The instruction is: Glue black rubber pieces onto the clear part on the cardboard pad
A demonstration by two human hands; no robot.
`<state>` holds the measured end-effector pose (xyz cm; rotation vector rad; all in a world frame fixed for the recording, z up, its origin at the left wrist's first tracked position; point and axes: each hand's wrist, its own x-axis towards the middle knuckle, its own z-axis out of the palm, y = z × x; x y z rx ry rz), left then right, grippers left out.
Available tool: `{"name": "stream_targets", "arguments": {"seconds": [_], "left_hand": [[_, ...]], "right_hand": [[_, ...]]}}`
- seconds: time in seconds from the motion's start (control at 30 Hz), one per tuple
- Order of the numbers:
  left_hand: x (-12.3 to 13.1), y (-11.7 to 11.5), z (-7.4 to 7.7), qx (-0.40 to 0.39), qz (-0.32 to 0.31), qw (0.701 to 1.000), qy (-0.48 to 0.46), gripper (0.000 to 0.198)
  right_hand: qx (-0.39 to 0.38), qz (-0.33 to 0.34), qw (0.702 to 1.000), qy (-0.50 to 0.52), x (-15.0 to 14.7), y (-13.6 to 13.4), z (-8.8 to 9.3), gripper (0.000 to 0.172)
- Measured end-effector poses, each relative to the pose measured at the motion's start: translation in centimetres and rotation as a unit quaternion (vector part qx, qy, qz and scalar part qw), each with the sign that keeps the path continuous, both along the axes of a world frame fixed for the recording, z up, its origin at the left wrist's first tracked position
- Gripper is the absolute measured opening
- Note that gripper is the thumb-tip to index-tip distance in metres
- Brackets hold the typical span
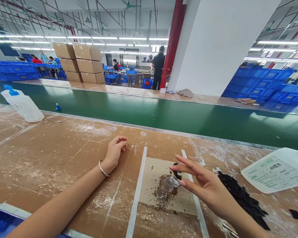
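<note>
My right hand (201,185) hovers over a square of beige cardboard (151,170) with thumb and fingers spread apart. Just beside its fingertips are a small clear plastic cup (169,184) and a black piece (178,176); whether the fingers touch the black piece I cannot tell. Wet, dark spots surround the cup, and whitish stuff lies at its right side. My left hand (115,151), wearing a bangle, rests on the brown worktop left of the cardboard. Its fingers are loosely bent and slightly apart, with nothing visible in them.
A heap of black pieces (243,198) lies right of my right hand. White bottles stand at the right (275,170) and left (27,107). White tape strips (137,195) flank the cardboard. Beyond runs a green conveyor belt (139,107); stacked cartons (89,64) and people are farther back.
</note>
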<state>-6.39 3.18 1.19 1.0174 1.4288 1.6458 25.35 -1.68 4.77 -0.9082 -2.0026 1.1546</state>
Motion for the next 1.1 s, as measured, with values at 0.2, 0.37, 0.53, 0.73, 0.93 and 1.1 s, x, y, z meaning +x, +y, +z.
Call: {"name": "stream_targets", "arguments": {"seconds": [0.2,0.37,0.53,0.73,0.93,1.1], "left_hand": [[0.1,-0.1,0.3,0.000,0.001,1.000,-0.005,0.018],[0.3,-0.3,0.4,0.001,0.008,1.000,-0.005,0.018],[0.4,-0.4,0.6,-0.004,0.012,1.000,-0.003,0.018],[0.3,-0.6,0.7,-0.008,0.009,1.000,-0.005,0.017],[0.2,-0.8,0.2,-0.006,0.015,1.000,-0.021,0.016],[0.4,-1.1,-0.1,-0.011,0.032,0.999,-0.036,0.016]], "right_hand": [[0.157,0.044,0.981,-0.103,-0.6,-0.1,-0.6,0.056],[0.219,0.064,0.962,-0.152,-0.6,-0.1,-1.2,0.065],[0.222,0.062,0.959,-0.164,-0.8,0.0,-1.2,0.066],[0.226,0.060,0.958,-0.169,-1.0,0.1,-1.7,0.065],[0.269,0.044,0.946,-0.176,-0.8,0.3,-2.6,0.061],[0.343,0.030,0.928,-0.139,-0.1,1.5,-4.7,0.060]]}}
